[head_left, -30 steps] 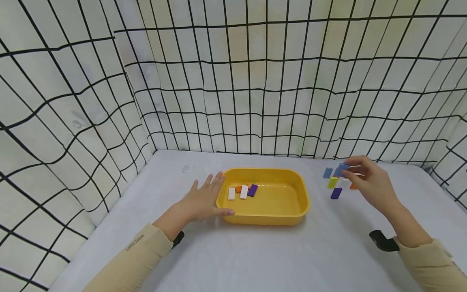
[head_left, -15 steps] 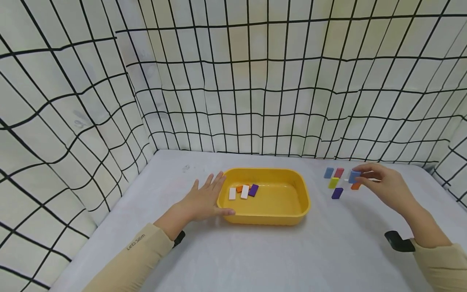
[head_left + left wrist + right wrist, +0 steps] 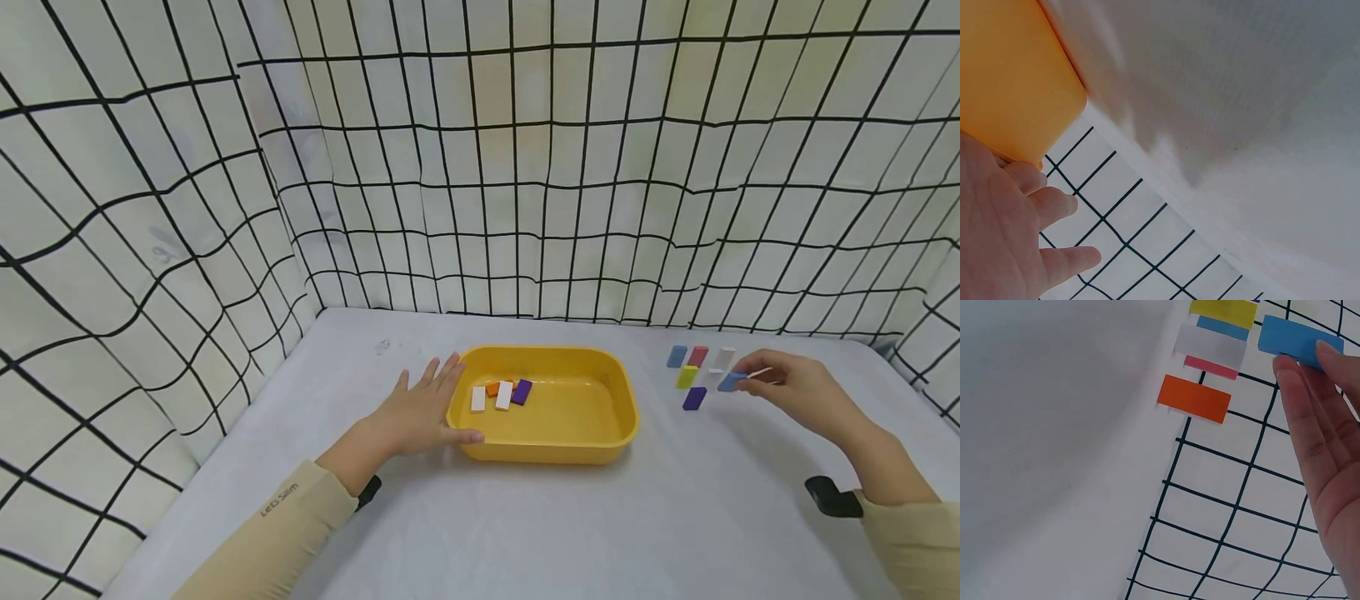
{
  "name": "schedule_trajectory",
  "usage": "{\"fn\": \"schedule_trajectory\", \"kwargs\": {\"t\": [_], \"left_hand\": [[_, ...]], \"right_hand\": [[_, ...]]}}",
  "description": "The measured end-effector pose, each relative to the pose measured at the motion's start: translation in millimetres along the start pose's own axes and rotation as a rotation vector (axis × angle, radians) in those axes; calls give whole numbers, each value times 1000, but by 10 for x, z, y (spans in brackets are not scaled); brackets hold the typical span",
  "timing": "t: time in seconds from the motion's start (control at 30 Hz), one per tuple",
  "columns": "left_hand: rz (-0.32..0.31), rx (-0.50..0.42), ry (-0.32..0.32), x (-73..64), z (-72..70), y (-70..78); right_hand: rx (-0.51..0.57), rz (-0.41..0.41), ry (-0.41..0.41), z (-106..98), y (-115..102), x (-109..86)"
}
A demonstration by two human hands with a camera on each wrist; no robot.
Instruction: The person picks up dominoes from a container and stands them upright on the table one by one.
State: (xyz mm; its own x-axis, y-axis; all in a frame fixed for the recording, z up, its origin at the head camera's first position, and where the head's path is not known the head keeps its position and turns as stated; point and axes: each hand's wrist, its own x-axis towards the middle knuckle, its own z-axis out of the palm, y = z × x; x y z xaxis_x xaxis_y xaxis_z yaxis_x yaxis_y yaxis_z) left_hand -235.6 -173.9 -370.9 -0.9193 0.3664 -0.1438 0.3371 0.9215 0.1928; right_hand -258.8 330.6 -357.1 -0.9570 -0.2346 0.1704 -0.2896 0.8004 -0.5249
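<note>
My right hand (image 3: 806,392) pinches a blue domino (image 3: 731,382) between thumb and fingertips; the right wrist view shows this blue domino (image 3: 1288,336) held lengthwise. Around it on the table stand a second blue domino (image 3: 677,356), a red one (image 3: 697,357), a white one (image 3: 725,357), a yellow one (image 3: 686,377) and a purple one (image 3: 694,398). An orange domino (image 3: 1194,399) shows in the right wrist view, but the head view hides it. My left hand (image 3: 408,417), fingers spread, touches the left end of a yellow tray (image 3: 551,452).
Inside the tray lie two white dominoes, one of them a white domino (image 3: 477,399) at the left, plus a purple domino (image 3: 522,392) and an orange domino (image 3: 492,389). A black grid net (image 3: 513,233) over white cloth borders the table's back and sides.
My right hand, holding the blue domino, has moved right and nearer to me, away from the red domino and down in front of the white one. The left hand stays put.
</note>
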Motion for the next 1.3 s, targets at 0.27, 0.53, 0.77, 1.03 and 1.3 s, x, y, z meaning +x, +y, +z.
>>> {"fn": "schedule_trajectory", "kwargs": {"t": [0.27, 0.53, 0.77, 1.03, 1.3], "left_hand": [[7, -1, 11, 6, 15, -6], [5, 0, 4, -5, 2, 5], [7, 3, -2, -16, -5, 10], [5, -1, -3, -13, 0, 2], [14, 10, -4, -19, 6, -6]], "right_hand": [[-16, 49, -61, 30, 121, 49], [-16, 75, -100, 91, 221, 93], [-11, 53, -119, 139, 253, 114], [-25, 44, -140, 183, 235, 160], [-39, 19, -150, 171, 213, 168]]}}
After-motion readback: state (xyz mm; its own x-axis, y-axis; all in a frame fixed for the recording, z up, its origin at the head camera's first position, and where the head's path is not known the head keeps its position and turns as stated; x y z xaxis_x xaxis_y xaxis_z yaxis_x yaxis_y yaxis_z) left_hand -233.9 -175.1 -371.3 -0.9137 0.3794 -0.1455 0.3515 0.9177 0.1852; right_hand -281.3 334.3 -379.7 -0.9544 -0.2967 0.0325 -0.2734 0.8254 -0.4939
